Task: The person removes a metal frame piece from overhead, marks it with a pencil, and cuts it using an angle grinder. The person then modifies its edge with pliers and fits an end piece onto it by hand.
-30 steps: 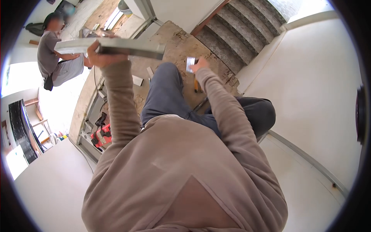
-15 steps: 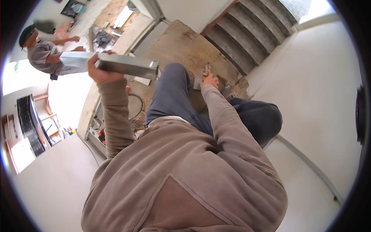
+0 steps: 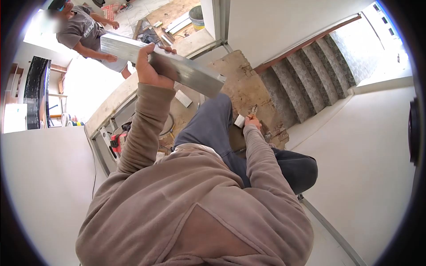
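My left hand [image 3: 153, 66] is raised at the upper left, its fingers wrapped round a long silvery metal profile [image 3: 191, 76]. The profile slants down to the right, its near end above my left knee. Lower and to the right, beyond my bent legs, my right hand [image 3: 253, 121] is closed on pliers [image 3: 254, 110] whose jaws point away from me. A small white block [image 3: 239, 121] lies against the left side of this hand; whether the fingers also hold it, I cannot tell.
A co-worker [image 3: 82, 29] in a grey shirt stands at the upper left. Stairs [image 3: 306, 75] rise at the upper right beside the worn board floor [image 3: 248, 80]. A bucket [image 3: 196, 17] stands at the top. A red tool [image 3: 117, 142] lies left of my left forearm.
The view has swung left, so the room shows further right. Pliers now show in my right hand, which has moved lower. The co-worker has risen from a seated or crouched pose.
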Available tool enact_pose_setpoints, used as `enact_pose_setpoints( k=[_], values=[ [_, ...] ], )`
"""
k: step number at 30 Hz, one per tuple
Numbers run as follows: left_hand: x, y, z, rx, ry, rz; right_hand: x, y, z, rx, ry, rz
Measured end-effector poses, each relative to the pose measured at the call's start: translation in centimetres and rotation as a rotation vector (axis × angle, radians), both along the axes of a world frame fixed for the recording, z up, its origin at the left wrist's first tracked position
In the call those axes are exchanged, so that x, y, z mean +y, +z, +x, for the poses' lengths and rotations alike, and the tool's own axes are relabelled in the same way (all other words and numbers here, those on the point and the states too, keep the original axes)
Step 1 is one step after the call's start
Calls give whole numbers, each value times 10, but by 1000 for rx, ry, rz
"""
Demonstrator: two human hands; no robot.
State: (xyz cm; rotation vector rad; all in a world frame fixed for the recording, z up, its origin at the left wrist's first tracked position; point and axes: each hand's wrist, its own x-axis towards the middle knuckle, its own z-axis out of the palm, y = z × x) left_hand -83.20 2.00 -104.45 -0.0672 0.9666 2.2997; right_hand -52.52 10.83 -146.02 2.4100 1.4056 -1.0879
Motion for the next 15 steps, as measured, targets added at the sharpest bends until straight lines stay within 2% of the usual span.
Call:
enact_pose_setpoints(
  k=[4, 8, 10, 11, 14, 15],
  values=[
    [3, 3, 8, -37, -24, 46, 2, 8, 5, 2, -28, 21],
    [2, 4, 9, -23, -51, 59, -6, -18, 0, 7, -42, 69],
    [0, 6, 5, -59, -63, 71, -2, 10, 4, -3, -28, 47],
    [2, 8, 4, -81, -61, 85, 3, 0, 3, -62, -68, 95],
    [9, 2, -1, -70, -84, 125, 35, -38, 15, 329, -207, 178],
    [16, -4, -3, -48, -82, 133, 44, -9, 8, 477, -253, 179]
  ],
)
